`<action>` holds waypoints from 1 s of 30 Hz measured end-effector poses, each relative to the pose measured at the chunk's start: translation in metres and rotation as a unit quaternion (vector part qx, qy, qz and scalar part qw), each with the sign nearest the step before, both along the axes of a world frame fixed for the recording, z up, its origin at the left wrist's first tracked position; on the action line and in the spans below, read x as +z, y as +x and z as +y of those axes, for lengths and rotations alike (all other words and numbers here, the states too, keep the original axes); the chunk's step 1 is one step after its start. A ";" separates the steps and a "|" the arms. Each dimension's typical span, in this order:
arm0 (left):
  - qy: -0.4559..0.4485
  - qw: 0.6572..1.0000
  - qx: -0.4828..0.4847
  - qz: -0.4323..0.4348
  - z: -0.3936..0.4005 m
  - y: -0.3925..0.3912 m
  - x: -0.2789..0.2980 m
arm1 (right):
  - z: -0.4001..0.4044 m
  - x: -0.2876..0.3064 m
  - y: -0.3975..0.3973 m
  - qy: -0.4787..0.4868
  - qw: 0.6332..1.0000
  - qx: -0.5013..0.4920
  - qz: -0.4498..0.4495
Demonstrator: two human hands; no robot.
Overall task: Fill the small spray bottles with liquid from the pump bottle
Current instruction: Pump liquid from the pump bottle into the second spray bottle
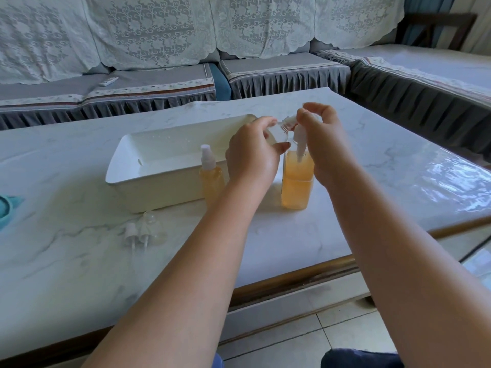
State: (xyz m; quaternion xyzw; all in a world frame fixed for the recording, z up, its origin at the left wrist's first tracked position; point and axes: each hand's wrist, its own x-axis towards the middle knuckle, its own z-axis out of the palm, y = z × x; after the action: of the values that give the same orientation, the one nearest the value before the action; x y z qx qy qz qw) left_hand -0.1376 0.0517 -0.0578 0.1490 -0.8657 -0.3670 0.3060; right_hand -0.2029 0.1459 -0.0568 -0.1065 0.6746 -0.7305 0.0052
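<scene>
A square pump bottle of orange liquid stands on the marble table. My right hand grips its white pump head from above. My left hand holds a small clear empty bottle tilted, its open neck against the pump spout. A small spray bottle filled with orange liquid, white sprayer on, stands left of my left hand. Two loose white sprayer tops and a clear cap lie on the table nearer to me.
A white rectangular tray sits behind the bottles. A teal object shows at the left edge. The table's front edge runs near me; a grey sofa stands beyond, with a remote on it.
</scene>
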 end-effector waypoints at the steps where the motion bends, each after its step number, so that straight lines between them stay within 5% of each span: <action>1: 0.001 1.000 0.001 0.002 0.000 0.000 0.001 | 0.001 0.001 -0.001 -0.009 1.000 0.013 -0.007; 30: 0.005 1.000 0.008 0.017 0.000 0.001 0.008 | -0.001 -0.003 -0.004 -0.003 1.000 0.022 -0.007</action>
State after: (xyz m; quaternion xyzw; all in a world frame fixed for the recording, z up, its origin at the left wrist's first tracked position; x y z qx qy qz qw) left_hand -0.1361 0.0515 -0.0494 0.1510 -0.8575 -0.3714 0.3224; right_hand -0.2072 0.1446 -0.0596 -0.1159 0.6695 -0.7332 0.0257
